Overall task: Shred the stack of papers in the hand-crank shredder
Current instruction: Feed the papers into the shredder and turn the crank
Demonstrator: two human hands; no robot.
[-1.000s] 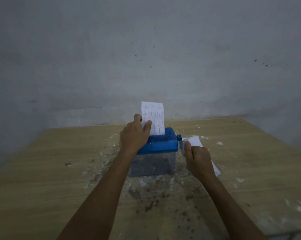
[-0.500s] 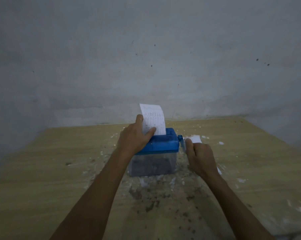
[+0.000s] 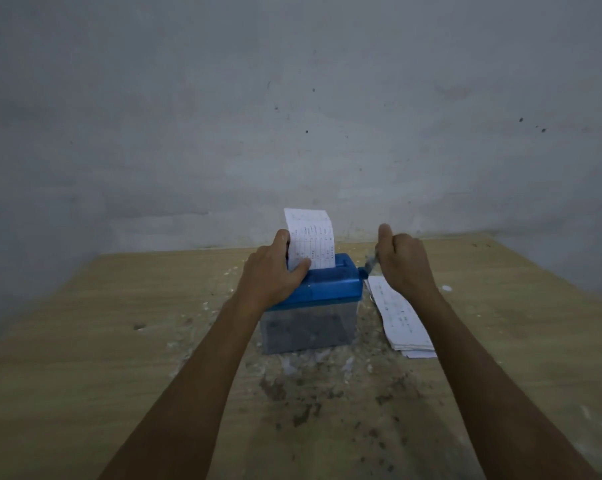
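Since the earlier frames the right hand (image 3: 405,263) has been carried from low beside the shredder to high above its right end, and the sheet (image 3: 311,237) is seen standing a little lower in the slot and leaning back. The stack of papers (image 3: 401,317), half hidden before, is now exposed.

Step in hand: cranking one sheet through, judged about mid-turn. The crank handle (image 3: 371,263) is gripped by the curled fingers of the right hand; it shows blurred. The sheet is pinched low down between thumb and fingers of the left hand (image 3: 275,271), which also rests on the blue lid.

Next move, as judged: the turn to be brought down and round while the lid is kept pressed, the sheet kept square to the slot.

Shredder (image 3: 318,303): small box, glossy blue plastic top, clear bin below, dark inside. Sheet: thin, white, printed with a ruled grid, curling at its top. Stack lies flat on the tabletop (image 3: 102,323), just right of the shredder. Tabletop: pale wood grain, littered with white flecks and dark specks.
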